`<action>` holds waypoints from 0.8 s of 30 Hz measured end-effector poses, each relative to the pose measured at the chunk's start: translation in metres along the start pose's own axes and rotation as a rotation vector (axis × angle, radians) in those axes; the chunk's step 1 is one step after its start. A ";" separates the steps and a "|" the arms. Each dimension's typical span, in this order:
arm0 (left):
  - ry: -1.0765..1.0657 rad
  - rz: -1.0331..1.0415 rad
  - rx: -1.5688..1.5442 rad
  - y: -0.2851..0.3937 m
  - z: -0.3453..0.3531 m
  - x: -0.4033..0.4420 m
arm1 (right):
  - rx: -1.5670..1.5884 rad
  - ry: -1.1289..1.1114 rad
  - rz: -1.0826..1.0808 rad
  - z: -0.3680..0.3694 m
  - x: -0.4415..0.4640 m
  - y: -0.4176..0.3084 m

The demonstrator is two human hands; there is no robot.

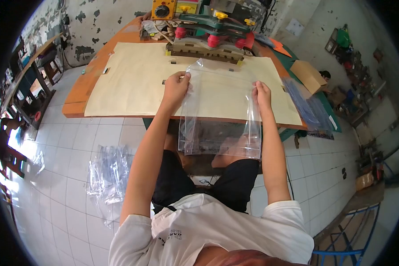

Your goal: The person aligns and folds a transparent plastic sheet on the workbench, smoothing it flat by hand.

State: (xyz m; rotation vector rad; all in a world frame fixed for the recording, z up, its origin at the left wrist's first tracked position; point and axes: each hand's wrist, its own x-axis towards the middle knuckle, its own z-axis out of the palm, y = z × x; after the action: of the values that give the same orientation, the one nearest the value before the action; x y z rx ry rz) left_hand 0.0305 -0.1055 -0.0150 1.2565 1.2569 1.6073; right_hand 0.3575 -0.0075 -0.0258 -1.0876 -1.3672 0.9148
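Observation:
A clear plastic bag [221,104] hangs between my two hands, its lower part dropping past the table's front edge over my lap. My left hand [177,88] pinches its upper left side, and a loose corner sticks up beyond the fingers. On the other side, my right hand [262,94] grips the upper right edge between thumb and fingers. Just beyond the bag stands a press-like machine [206,51] with a long bar, green arms and red knobs. Cream sheeting [133,80] lies under the bag and hands.
The wooden table [75,99] carries the sheeting. A stack of clear plastic [312,108] lies at its right, near a cardboard box [309,76]. More clear plastic bags [108,173] are piled on the tiled floor at left. A person's head [325,75] shows behind the box. A blue metal frame [341,252] stands lower right.

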 end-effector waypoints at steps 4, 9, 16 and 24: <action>-0.047 0.019 -0.049 -0.003 -0.001 0.000 | 0.004 0.008 -0.001 -0.001 -0.002 -0.001; -0.145 0.001 -0.055 0.006 -0.005 -0.004 | -0.014 0.180 -0.108 -0.001 -0.004 0.006; -0.449 -0.096 -0.198 0.026 -0.007 -0.021 | -0.092 0.253 -0.064 0.001 -0.015 -0.009; -0.446 -0.097 -0.359 0.020 -0.013 -0.031 | -0.232 0.237 -0.035 0.004 -0.019 -0.014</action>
State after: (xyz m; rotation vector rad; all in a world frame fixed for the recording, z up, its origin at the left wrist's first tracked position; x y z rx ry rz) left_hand 0.0263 -0.1429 -0.0037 1.2135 0.7057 1.3139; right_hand 0.3515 -0.0291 -0.0177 -1.2993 -1.3110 0.5901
